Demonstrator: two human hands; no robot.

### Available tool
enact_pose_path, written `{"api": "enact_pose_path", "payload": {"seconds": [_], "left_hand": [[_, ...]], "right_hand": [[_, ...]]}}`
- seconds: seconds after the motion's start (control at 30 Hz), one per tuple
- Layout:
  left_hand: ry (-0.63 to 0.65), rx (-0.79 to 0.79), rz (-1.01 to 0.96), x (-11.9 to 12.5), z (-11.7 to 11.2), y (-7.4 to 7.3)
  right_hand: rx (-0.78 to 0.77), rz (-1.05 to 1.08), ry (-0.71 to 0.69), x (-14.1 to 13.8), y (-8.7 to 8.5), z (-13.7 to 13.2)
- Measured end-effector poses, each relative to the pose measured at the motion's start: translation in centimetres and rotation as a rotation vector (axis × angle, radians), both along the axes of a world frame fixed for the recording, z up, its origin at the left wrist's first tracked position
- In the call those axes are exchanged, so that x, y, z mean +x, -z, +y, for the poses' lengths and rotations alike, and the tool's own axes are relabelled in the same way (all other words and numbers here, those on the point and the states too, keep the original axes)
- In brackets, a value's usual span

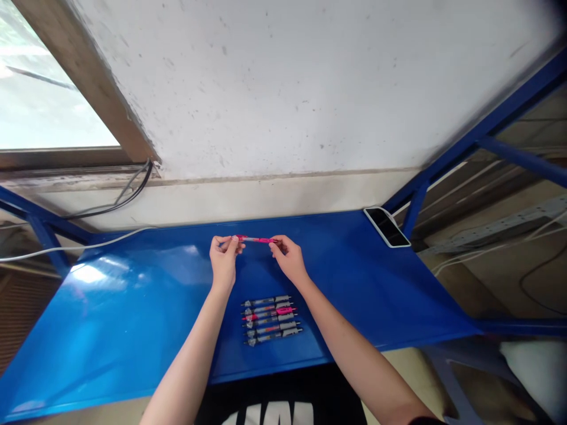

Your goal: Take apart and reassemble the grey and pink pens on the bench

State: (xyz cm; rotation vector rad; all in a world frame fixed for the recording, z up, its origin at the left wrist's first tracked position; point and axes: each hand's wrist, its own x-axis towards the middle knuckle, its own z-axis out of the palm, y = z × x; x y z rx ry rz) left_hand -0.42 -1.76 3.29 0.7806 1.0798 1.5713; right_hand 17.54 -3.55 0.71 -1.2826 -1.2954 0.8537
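Your pink-and-silver retractable pen [257,239] lies level between your hands, held over the far part of the blue metal worktop [133,330]. Your left hand [225,260] pinches its left end and your right hand [289,258] its right end, each nearly closed. A row of pens [271,320] lies side by side just nearer you, a phone [387,227] sits at the far right corner, and the worktop runs well beyond both hands. Your forearms angle inward from the near edge.
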Motion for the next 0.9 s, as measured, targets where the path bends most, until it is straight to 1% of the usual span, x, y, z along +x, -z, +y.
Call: {"api": "enact_pose_path", "payload": {"seconds": [0.13, 0.27, 0.33, 0.4, 0.5, 0.57, 0.73, 0.9], "left_hand": [[0.036, -0.06, 0.039, -0.1, 0.2, 0.3], [0.105, -0.07, 0.208, -0.5, 0.5, 0.7], [0.121, -0.049, 0.339, -0.8, 0.6, 0.9], [0.109, -0.021, 0.453, -1.1, 0.7, 1.0], [0.084, 0.023, 0.529, -1.6, 0.8, 1.3], [0.098, 0.051, 0.559, -1.8, 0.9, 1.5], [0.158, 0.123, 0.712, -2.2, 1.2, 2.2], [0.111, 0.208, 0.801, -2.4, 1.3, 2.7]], "right_hand": [[0.006, -0.01, 0.003, 0.5, 0.2, 0.2], [0.007, -0.055, 0.021, 1.5, 0.5, 0.7], [0.005, -0.13, 0.036, 2.1, 0.7, 1.0], [0.017, -0.254, 0.042, 2.6, 1.0, 1.2], [0.029, -0.43, 0.038, 3.0, 1.7, 1.4], [0.025, -0.508, 0.047, 3.1, 2.1, 1.5], [0.01, -0.603, 0.072, 2.9, 2.5, 1.4], [0.009, -0.663, 0.057, 2.8, 2.6, 1.3]]}}
